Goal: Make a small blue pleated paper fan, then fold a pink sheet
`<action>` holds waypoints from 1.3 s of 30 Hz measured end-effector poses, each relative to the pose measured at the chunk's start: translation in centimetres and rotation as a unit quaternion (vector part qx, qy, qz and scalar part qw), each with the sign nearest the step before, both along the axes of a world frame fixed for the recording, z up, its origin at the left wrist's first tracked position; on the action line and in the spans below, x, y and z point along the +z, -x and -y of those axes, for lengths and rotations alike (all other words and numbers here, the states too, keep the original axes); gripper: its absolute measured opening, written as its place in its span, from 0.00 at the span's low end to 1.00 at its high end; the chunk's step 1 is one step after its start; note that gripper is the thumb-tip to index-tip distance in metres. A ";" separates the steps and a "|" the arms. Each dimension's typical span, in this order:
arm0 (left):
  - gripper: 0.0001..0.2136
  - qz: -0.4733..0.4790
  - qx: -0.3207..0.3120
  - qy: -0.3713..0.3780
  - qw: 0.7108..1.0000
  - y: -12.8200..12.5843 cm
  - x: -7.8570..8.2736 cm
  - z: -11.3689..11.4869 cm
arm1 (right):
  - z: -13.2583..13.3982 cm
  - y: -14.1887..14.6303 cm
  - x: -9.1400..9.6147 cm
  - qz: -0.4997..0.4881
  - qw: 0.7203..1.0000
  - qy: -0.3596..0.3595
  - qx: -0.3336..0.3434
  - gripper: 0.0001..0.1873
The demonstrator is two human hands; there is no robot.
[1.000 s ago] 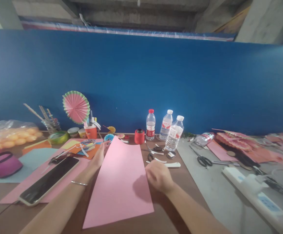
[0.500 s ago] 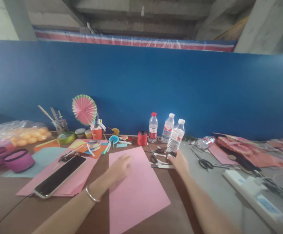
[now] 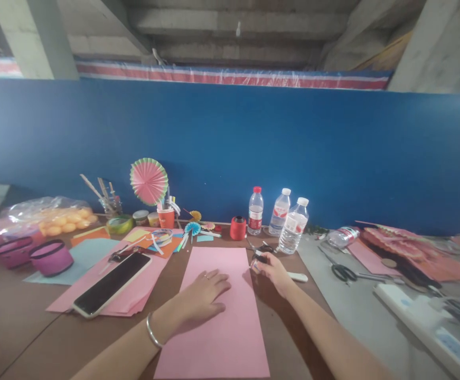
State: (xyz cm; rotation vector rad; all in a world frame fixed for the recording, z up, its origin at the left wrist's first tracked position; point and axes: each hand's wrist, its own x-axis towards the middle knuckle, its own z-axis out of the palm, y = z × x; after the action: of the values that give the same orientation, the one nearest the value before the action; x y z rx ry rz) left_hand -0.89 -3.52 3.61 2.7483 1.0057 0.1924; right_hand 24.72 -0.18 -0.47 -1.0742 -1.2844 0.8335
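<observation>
A long pink paper sheet (image 3: pixel 222 327) lies on the brown table in front of me. My left hand (image 3: pixel 204 293), a bangle on its wrist, rests flat on the sheet's upper half with fingers spread. My right hand (image 3: pixel 272 270) sits just off the sheet's top right corner, fingers curled around a small dark and white object (image 3: pixel 258 260) that I cannot identify. Black-handled scissors (image 3: pixel 262 247) lie just beyond that hand, and a white stick-like tool (image 3: pixel 298 276) lies to its right.
Three water bottles (image 3: pixel 281 211) and a red thread spool (image 3: pixel 237 228) stand by the blue wall. A phone (image 3: pixel 113 284) lies on pink sheets at left, beside purple bowls (image 3: pixel 51 257). More scissors (image 3: pixel 344 273) and a power strip (image 3: pixel 423 322) lie at right.
My left hand moved from the sheet's far left edge onto its surface. My right hand reached out toward the bottles, then came back to the sheet's corner, closed on a small object. The sheet lies straighter.
</observation>
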 end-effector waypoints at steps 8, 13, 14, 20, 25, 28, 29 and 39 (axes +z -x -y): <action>0.24 0.034 -0.006 0.018 0.999 -0.3 -0.1 -0.1 | -1.6 -1.3 0.0 -0.098 0.994 0.051 0.015 0.18; 0.17 0.081 0.053 0.010 0.995 -0.9 1.4 -0.2 | -0.8 0.6 1.0 -0.108 0.993 0.044 0.035 0.16; 0.16 0.078 0.052 0.010 0.996 -0.9 1.6 -0.2 | -0.8 0.7 1.2 -0.111 0.992 0.043 0.033 0.16; 0.15 0.164 0.134 0.103 0.972 -0.9 2.0 0.1 | -0.4 0.6 1.3 -0.099 0.994 0.031 -0.014 0.15; 0.20 0.368 0.171 0.305 0.862 -3.2 2.3 0.8 | 1.8 3.7 1.0 -0.022 0.997 0.048 0.055 0.12; 0.14 0.409 0.159 0.335 0.834 -4.5 1.3 0.1 | 2.6 4.5 1.5 0.086 0.990 0.059 0.090 0.12; 0.12 0.429 0.163 0.335 0.823 -4.7 0.6 -0.3 | 2.6 4.1 1.8 0.154 0.984 0.054 0.071 0.12; 0.14 0.488 0.230 0.352 0.765 -4.0 -3.1 -2.9 | -0.4 -4.9 1.8 0.461 0.868 0.171 -0.075 0.05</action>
State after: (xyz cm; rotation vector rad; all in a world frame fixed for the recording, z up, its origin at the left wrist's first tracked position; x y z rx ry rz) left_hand 3.09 -0.59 0.53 1.3334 1.0533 0.9639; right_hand 29.62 0.22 1.38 -1.9740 -1.8294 0.4131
